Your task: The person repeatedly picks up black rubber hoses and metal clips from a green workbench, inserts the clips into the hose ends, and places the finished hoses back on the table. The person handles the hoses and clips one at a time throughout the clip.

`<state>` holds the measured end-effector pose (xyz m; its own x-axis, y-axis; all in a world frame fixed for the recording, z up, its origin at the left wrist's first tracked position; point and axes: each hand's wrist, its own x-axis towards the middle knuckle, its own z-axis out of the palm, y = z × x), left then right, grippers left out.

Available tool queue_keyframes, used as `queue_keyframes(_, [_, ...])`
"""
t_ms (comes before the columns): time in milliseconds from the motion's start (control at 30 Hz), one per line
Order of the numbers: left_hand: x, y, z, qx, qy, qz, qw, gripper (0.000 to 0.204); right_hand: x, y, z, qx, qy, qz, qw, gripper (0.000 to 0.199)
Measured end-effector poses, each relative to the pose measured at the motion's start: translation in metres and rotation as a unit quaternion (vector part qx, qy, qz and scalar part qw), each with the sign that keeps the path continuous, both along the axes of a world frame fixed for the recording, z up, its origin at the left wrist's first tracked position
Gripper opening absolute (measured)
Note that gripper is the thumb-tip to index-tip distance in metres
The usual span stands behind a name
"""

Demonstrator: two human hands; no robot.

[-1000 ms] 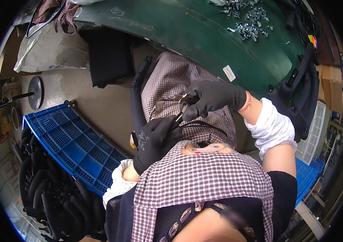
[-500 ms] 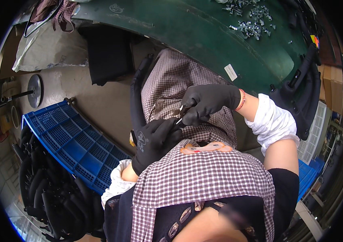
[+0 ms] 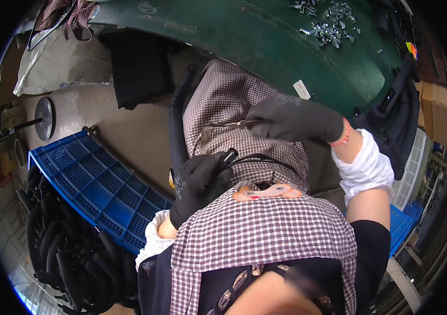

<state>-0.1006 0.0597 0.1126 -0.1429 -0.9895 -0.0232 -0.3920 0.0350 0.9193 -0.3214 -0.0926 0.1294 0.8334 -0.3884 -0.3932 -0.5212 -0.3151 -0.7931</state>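
Note:
My left hand [image 3: 202, 176], in a dark glove, is closed around a black tube-like part [image 3: 230, 155]. The part's open, shiny end sticks out past my fingers; the rest is hidden in my grip. My right hand [image 3: 294, 119], also gloved, is at the opening of a dark-edged pocket [image 3: 224, 126] on the checked apron [image 3: 265, 223]. Its fingertips are hidden there, so I cannot see whether it holds anything. Beside my left hand, a long black padded tube [image 3: 179, 115] runs up along the apron. Whether it joins the held part, I cannot tell.
A green table [image 3: 244, 39] spans the far side, with several small metal pieces [image 3: 328, 32] and a white label [image 3: 301, 90]. Black padded parts [image 3: 391, 123] lean at its right. A blue crate [image 3: 97, 178] and piled black tubes [image 3: 71, 252] are at left.
My right hand has moved away from my left hand, to the far right, and is now at the apron pocket. The held part's end now shows; a thin metal piece between the hands is gone from sight.

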Motion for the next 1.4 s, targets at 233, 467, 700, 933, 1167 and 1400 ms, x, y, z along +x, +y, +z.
queue_keyframes(233, [-0.002,-0.002,0.002,0.001,0.018,-0.003,1.000,0.032,-0.012,0.003,0.040,-0.086,-0.074,0.035,0.993,0.014])
queue_keyframes(467, [-0.004,0.000,0.005,0.013,0.004,-0.010,1.000,0.031,-0.002,-0.005,0.051,-0.106,-0.006,0.080,0.991,0.010])
queue_keyframes(700, [-0.003,0.001,0.004,0.024,-0.022,-0.029,0.999,0.031,0.004,-0.004,0.051,-0.106,0.004,0.085,0.991,0.010])
queue_keyframes(933, [-0.005,0.009,-0.017,0.011,-0.028,-0.056,0.998,0.034,0.021,0.005,0.054,-0.193,0.049,0.173,0.965,0.013])
queue_keyframes(1167, [0.002,0.010,-0.006,0.010,-0.020,-0.027,0.999,0.030,0.009,0.006,0.056,-0.164,0.056,0.130,0.976,0.017])
queue_keyframes(1400, [0.129,0.025,0.064,0.055,0.171,0.072,0.981,0.035,-0.019,-0.016,0.068,-0.148,0.028,-0.104,0.983,0.044])
